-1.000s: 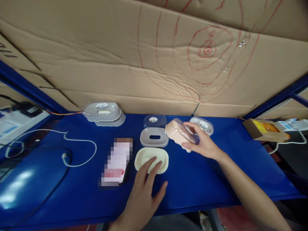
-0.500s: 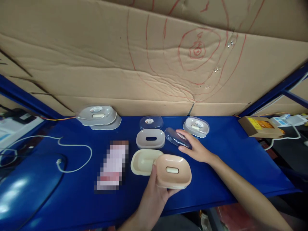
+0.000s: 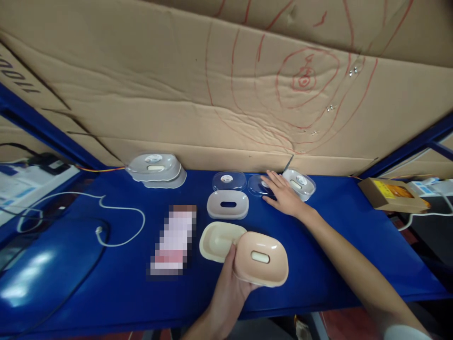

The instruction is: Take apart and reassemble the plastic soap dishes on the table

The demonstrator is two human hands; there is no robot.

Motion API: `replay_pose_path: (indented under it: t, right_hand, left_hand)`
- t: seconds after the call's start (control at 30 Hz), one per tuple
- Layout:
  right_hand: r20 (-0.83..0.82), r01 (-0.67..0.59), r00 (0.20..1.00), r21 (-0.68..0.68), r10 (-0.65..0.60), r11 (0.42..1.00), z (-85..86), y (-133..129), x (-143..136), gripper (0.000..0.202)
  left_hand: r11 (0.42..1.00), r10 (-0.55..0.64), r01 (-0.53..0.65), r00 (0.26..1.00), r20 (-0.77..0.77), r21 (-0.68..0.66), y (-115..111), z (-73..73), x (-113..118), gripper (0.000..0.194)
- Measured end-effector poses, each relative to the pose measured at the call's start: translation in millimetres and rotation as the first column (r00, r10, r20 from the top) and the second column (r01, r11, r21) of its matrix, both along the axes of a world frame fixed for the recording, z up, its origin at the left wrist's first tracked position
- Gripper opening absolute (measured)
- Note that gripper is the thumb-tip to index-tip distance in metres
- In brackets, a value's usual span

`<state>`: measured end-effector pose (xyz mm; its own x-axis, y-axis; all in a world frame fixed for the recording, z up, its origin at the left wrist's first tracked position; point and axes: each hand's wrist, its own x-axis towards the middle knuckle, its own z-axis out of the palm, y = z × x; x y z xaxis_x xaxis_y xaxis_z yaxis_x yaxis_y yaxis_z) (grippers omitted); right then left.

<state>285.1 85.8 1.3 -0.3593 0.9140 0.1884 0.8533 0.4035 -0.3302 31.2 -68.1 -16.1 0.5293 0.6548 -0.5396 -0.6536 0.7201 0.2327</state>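
My left hand (image 3: 230,288) grips a peach soap dish (image 3: 279,255) from below and the left side, with the thumb near its rim. Through the slot in the dish a cream surface shows. Beside it on the table lies a cream tray (image 3: 215,236), partly covered by the dish. My right hand (image 3: 286,194) has its fingers stretched out at the right edge of a clear lid (image 3: 256,185) lying on the table; whether it touches the lid I cannot tell. A grey slotted dish (image 3: 227,212) and another clear lid (image 3: 229,180) lie to the left of it.
A lidded grey soap dish (image 3: 307,187) stands right behind my right hand. Stacked grey soap dishes (image 3: 159,174) stand at the back left. A blurred pinkish item (image 3: 173,238) and a white cable (image 3: 143,215) lie left. A cardboard box (image 3: 392,194) stands at the right.
My right hand has moved the clear lid back onto the table beside the other lid and loosened its fingers. My left hand still holds the peach soap dish.
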Motion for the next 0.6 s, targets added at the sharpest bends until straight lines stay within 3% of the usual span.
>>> replay_pose_path:
  t: [0.07, 0.13, 0.2, 0.23, 0.27, 0.37, 0.5, 0.6]
  right_hand:
    - [-0.038, -0.034, 0.999, -0.004, 0.033, 0.999, 13.5, -25.6, -8.5, 0.062]
    - [-0.157, -0.173, 0.975, -0.095, 0.156, 0.980, 28.3, -60.7, -17.2, 0.064]
    - [-0.258, -0.346, 0.923, -0.238, 0.284, 0.908, 41.0, -96.0, -24.6, 0.087]
    - [-0.272, -0.377, 0.912, -0.271, 0.305, 0.886, 45.3, -111.0, -27.6, 0.103]
    - [-0.259, -0.372, 0.918, -0.311, 0.299, 0.874, 47.8, -123.2, -30.1, 0.105]
    - [-0.261, -0.325, 0.934, -0.331, 0.245, 0.886, 44.2, -143.2, -34.3, 0.092]
    - [-0.351, -0.298, 0.914, -0.236, 0.205, 0.925, 27.9, -149.9, -35.1, 0.073]
    - [-0.295, -0.288, 0.931, -0.240, 0.214, 0.927, 22.6, -155.0, -38.8, 0.086]
  left_hand:
    - [0.999, 0.042, -0.043, 0.998, -0.046, -0.012, 8.7, 5.9, 3.7, 0.066]
    - [0.998, 0.049, -0.048, 0.998, -0.045, 0.026, 14.2, 9.8, 6.4, 0.064]
    - [0.996, 0.027, -0.027, 1.000, -0.004, 0.089, 15.0, 11.8, 8.0, 0.064]
    - [0.994, 0.013, -0.015, 1.000, 0.025, 0.112, 13.8, 12.0, 8.8, 0.065]
    - [0.992, -0.002, -0.005, 0.999, 0.054, 0.123, 11.8, 11.6, 9.6, 0.066]
    - [0.995, -0.027, 0.018, 0.996, 0.088, 0.101, 3.2, 7.6, 13.0, 0.072]
    - [0.999, -0.012, 0.009, 0.998, 0.064, 0.045, -7.5, 0.6, 17.4, 0.079]
    - [0.999, 0.046, -0.047, 0.998, 0.042, 0.020, -13.0, -0.3, 18.6, 0.075]
